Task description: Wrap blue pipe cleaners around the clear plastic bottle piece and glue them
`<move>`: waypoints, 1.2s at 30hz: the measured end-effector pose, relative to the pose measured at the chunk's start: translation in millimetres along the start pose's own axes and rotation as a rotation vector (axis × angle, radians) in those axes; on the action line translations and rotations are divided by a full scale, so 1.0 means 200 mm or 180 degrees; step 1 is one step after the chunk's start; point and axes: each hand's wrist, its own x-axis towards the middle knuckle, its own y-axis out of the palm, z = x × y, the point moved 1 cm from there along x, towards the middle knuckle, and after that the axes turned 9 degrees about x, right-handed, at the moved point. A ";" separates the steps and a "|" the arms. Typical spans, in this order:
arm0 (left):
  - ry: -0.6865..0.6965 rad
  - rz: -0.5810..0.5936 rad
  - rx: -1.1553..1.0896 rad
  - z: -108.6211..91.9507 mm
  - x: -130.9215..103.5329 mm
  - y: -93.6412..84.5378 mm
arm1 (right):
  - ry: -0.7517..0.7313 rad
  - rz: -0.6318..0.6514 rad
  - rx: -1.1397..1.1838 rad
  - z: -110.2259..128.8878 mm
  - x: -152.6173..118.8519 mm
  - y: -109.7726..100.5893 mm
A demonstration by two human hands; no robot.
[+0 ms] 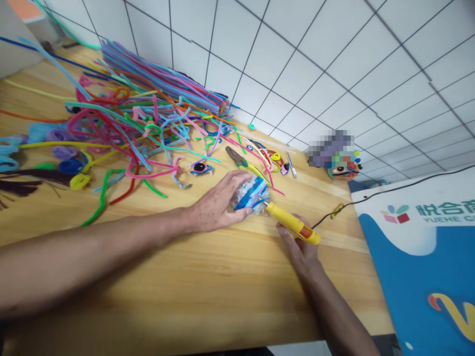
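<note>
My left hand [222,200] is closed around a rounded, clear-looking piece [256,193] striped with blue and lilac pipe cleaners, holding it just above or on the wooden table. In my right hand [300,242] is a yellow soldering-iron-shaped tool [291,220] with a black cord, its metal tip at the right side of the striped piece. Whether the tip touches the surface I cannot tell. Pliers [237,157] with green and yellow handles lie just behind the piece, their grips partly hidden by my left hand.
Loose pipe cleaners [137,143] tangle across the left of the table, with a thick bundle [166,81] along the tiled wall. A small eye piece [201,168] lies nearby. A colourful figure [341,168] stands at the back right. The cord [371,194] crosses the right edge beside a blue-white banner [426,267].
</note>
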 end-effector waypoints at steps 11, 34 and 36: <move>-0.0062 0.0163 0.0117 0.00 -0.01 -0.03 | -0.0058 -0.0116 -0.0076 0.01 0.02 0.01; -0.0449 0.0501 0.0210 0.01 -0.02 -0.10 | -0.0186 -0.0137 0.0081 0.04 0.05 0.05; -0.0477 0.0528 0.0226 0.00 -0.02 -0.10 | -0.0224 -0.0108 0.0153 0.04 0.05 0.05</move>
